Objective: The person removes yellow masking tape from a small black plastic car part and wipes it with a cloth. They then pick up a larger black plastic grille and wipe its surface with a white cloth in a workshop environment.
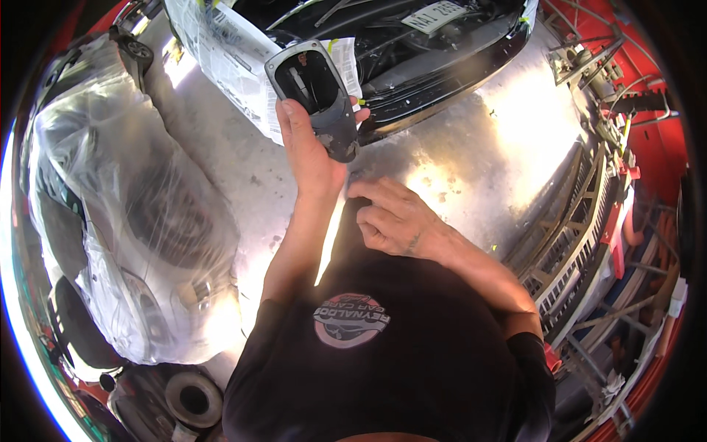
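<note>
A dark grey, oblong, hollow shell, like a car trim housing, is raised in front of me. Its upper end has a deep black opening within a lighter grey rim, and scuffed patches mark its lower end. My left hand grips it from below, thumb along the left side and fingertips showing past the right edge. Lower and to the right, my right hand hangs before my dark shirt, apart from the shell. Its fingers are curled in, and whatever may be inside them is hidden.
Ahead stands a black car, partly masked with paper and plastic film. A film-draped car body fills the left. Slatted grilles and metal racks line the right. A round-mouthed dark part lies lower left.
</note>
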A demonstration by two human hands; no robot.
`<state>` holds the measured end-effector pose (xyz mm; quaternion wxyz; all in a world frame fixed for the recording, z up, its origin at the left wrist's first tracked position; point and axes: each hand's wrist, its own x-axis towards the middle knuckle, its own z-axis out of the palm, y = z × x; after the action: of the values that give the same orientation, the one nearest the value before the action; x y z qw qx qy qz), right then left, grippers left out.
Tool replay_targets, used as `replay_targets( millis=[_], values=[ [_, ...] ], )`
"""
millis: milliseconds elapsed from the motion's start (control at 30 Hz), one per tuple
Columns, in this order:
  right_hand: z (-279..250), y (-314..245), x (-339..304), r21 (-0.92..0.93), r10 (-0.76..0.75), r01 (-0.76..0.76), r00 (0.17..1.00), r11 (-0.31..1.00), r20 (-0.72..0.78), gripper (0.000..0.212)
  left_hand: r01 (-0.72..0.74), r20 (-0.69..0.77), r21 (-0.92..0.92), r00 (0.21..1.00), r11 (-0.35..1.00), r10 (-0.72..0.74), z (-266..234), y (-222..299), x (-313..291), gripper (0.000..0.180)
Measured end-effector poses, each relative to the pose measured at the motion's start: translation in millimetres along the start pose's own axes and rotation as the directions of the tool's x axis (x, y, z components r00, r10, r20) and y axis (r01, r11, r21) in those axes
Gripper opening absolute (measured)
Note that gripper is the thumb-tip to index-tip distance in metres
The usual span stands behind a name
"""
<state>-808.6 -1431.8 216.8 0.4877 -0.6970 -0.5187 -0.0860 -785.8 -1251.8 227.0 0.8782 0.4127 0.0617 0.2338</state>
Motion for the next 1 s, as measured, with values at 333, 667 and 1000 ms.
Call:
replay_targets(
  millis=[333,667,1000],
  values=[
    [-11,10,20,0.294,0.621,-0.569,0.774,0.768,-0.124,0.011,-0.044,0.045,0.052,0.998,0.998,0.042,12,-4,-16,0.075],
    [9,26,21,-0.015,0.311,-0.321,0.926,0.947,-0.216,0.017,-0.045,-0.023,0.138,0.999,0.989,0.048,19,-2,-19,0.060],
    [18,3,13,0.202,0.301,-0.317,0.948,0.927,0.105,0.016,-0.091,-0.111,0.097,0.989,0.991,0.102,7,-7,2,0.057]
  ],
)
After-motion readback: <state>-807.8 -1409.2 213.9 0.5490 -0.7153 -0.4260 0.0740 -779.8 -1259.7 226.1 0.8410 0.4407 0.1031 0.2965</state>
